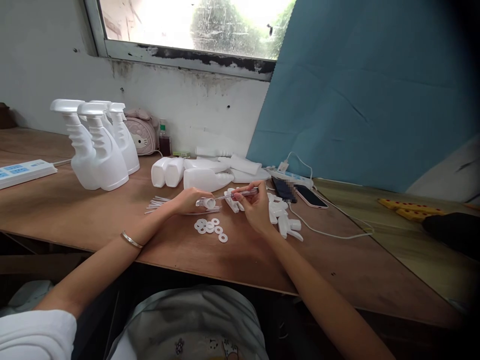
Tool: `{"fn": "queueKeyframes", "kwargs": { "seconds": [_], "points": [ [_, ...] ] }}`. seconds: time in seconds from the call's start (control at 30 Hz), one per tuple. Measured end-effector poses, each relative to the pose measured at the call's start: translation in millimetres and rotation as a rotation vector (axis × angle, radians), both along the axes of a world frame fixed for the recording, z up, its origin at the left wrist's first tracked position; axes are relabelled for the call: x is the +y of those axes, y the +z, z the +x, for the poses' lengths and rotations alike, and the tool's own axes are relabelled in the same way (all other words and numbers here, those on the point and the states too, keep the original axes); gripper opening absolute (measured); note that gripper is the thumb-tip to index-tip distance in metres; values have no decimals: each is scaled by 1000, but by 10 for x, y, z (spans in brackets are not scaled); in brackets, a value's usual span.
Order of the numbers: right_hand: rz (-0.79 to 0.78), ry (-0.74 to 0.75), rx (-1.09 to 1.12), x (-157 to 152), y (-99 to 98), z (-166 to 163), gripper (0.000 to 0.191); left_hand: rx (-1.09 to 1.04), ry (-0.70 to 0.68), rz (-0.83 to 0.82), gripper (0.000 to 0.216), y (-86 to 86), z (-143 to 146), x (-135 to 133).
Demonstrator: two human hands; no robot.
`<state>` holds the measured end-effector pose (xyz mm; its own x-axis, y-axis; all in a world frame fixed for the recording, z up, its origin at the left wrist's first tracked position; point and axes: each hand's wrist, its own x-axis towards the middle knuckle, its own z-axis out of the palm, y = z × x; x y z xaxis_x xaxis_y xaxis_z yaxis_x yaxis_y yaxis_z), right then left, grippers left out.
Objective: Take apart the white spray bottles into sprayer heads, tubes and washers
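My left hand (192,201) is closed around a white spray trigger head (208,203), whose round open end faces right. In my right hand (257,210) is a slim screwdriver with a clear handle (247,192); its thin shaft points left at the spray head's opening. Whether the tip touches inside is too small to tell. Just below my hands lies a loose group of white ring washers (210,228). Thin white tubes (154,204) lie beside my left wrist. More white trigger heads (287,225) are heaped to the right of my right hand.
Several assembled spray bottles (107,155) stand upright at the left. White bottles without heads (204,178) lie behind my hands. A power strip (26,172), pink bag (141,135), dark bottle (164,140), and phones (311,196) with a white cable (337,235) surround the work spot.
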<state>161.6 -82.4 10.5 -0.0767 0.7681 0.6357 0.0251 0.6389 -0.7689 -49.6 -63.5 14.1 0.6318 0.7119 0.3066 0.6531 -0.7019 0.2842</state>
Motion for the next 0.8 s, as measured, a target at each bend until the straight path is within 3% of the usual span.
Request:
{"fn": "queueKeyframes", "kwargs": {
  "seconds": [0.27,0.47,0.8],
  "points": [
    [24,-33,-116,-55,-23,-28,27,88,7,43,35,-2,-3,-2],
    [-118,48,49,33,-6,-6,31,105,-4,73,33,2,6,-3],
    [-169,67,-68,0,-54,-35,30,174,-14,144,41,-45,9,19]
  ]
}}
